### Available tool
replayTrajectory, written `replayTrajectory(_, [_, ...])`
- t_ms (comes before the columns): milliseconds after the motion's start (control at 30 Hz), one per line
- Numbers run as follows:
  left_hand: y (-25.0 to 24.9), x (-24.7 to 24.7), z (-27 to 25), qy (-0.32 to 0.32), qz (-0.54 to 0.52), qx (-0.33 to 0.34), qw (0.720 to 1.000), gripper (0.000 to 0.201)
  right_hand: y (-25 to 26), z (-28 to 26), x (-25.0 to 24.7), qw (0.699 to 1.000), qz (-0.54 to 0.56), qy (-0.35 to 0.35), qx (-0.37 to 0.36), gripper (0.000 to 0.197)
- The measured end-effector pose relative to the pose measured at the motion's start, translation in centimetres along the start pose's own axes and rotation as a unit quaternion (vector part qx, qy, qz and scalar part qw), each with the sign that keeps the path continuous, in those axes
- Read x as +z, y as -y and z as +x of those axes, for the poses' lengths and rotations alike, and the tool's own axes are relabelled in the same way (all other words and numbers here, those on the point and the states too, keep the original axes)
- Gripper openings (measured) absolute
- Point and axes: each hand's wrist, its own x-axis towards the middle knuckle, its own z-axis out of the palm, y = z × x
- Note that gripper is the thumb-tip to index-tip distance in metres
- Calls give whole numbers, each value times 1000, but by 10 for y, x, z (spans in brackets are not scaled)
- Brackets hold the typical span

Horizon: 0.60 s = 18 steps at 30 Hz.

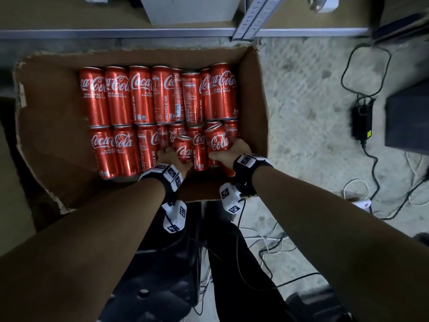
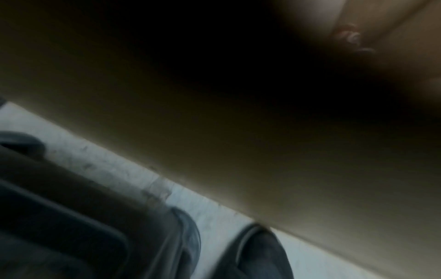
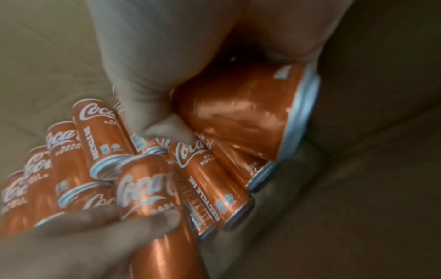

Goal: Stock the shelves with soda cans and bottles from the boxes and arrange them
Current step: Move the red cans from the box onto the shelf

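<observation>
Clearly, each hand clutched one can inside the cardboard box (image 1: 253,94): left hand (image 1: 167,156) wrapped round a can (image 1: 183,148), right hand (image 1: 234,152) round another (image 1: 217,140). Lifting both could drag the packed cans (image 1: 144,94) loose, or a slick can might slip.

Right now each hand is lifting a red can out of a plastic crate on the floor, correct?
Not a plastic crate: it is a cardboard box, as the head view shows. The left hand and right hand each hold a red can.
</observation>
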Motion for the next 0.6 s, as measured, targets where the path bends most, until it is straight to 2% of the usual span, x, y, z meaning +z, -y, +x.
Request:
replayTrajectory(67, [5,2,-3,-20,-36,13,999,94,0,-2,1,1000,-5,-5,-7,55])
replayTrajectory(200, [11,1,-19,-43,-169,93,980,88,3,-11,2,1000,-6,-3,-16,60])
replayTrajectory(300, [15,-13,-33,-42,-219,94,970,92,8,-21,4,1000,5,2,-16,64])
replayTrajectory(467, [21,-51,-64,-35,-315,57,947,61,22,-54,1,998,60,8,-23,69])
replayTrajectory(600, [30,-98,-101,-43,-356,67,931,41,40,-102,-7,993,108,-21,-31,65])
